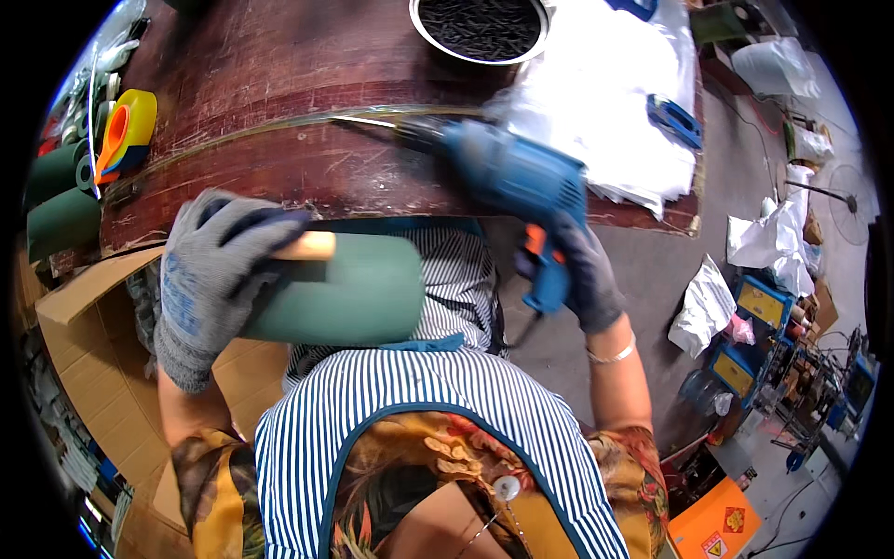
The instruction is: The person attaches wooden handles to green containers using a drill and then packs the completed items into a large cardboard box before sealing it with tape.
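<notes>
My left hand [219, 270], in a grey glove, is wrapped round a dark green roll [363, 298] above my lap. A short piece of light wood [312, 246] shows at its fingers, against the roll's upper side; how it is attached is hidden. In my gloved right hand [587, 270] is a blue power drill [517, 168], gripped by its handle near an orange trigger. The drill is smeared by motion, and its long thin bit points left above the table, clear of the roll.
A white bowl [425, 42] of small black pieces stands on the worn red-brown table [251, 70]. White plastic sheets [596, 102] and a blue tool [674, 121] lie right. A yellow-orange tape dispenser [130, 126] and green rolls [63, 224] are left; a cardboard box [93, 363] sits below.
</notes>
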A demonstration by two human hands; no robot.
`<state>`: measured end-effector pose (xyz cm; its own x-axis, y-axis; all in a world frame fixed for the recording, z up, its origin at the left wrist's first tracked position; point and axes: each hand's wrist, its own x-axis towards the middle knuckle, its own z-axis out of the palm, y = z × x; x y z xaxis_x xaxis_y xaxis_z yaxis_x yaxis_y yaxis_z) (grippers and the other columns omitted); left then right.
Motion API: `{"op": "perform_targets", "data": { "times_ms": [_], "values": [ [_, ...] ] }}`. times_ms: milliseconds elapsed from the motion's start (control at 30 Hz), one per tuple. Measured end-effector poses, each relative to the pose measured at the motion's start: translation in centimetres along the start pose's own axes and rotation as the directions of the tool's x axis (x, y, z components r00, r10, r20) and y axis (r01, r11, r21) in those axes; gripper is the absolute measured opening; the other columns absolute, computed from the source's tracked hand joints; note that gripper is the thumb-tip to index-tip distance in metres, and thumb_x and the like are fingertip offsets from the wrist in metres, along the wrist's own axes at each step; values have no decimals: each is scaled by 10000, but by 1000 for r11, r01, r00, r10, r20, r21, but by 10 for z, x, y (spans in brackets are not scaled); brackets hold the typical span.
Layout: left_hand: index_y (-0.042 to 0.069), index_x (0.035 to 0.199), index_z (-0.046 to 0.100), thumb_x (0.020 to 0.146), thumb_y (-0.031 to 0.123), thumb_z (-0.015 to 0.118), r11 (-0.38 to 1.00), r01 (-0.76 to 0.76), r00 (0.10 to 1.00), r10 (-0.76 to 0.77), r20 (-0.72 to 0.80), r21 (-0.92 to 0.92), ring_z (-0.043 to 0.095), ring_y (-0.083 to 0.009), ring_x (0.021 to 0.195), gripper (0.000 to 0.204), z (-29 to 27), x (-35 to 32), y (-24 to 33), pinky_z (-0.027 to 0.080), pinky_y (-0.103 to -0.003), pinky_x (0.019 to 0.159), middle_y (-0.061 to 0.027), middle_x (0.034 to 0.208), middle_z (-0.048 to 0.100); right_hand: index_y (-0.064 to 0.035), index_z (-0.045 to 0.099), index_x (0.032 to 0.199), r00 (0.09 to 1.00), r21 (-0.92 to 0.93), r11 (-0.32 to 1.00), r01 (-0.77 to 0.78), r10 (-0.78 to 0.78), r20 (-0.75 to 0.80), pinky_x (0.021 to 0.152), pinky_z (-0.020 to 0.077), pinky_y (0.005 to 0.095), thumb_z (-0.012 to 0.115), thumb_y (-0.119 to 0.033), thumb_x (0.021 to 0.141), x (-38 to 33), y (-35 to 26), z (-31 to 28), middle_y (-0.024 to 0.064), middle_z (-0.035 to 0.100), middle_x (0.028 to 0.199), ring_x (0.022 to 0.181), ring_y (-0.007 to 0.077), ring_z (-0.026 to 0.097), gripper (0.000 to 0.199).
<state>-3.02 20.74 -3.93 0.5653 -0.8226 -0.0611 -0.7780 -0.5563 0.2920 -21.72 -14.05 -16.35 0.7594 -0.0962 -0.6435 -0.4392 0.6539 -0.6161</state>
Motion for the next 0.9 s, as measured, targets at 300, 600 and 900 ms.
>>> {"op": "perform_targets", "data": {
  "times_ms": [300,600,900],
  "values": [
    [182,994,698,861,217,655,680,-689,697,525,489,252,586,-196,1102,144,72,90,116,452,-380,912,-14,1031,629,-118,703,1060,513,-923,-74,377,-813,274,724,537,396,744,-262,853,17,-99,5,85,696,945,829,295,674,256],
    [177,1174,703,803,282,738,455,-856,482,875,-57,-246,546,-298,1268,387,23,138,125,480,-476,1023,-56,1292,634,-31,712,1109,741,-838,315,446,-654,149,768,510,299,679,-259,953,98,-176,-118,37,714,913,816,188,652,278],
    [18,1132,664,795,397,839,675,-37,949,254,186,-737,634,-152,853,536,57,296,58,526,-329,815,-66,994,714,21,666,1178,787,28,799,601,-598,151,845,559,301,574,-135,1021,118,-138,21,109,720,1040,924,192,694,240]
  ]
}}
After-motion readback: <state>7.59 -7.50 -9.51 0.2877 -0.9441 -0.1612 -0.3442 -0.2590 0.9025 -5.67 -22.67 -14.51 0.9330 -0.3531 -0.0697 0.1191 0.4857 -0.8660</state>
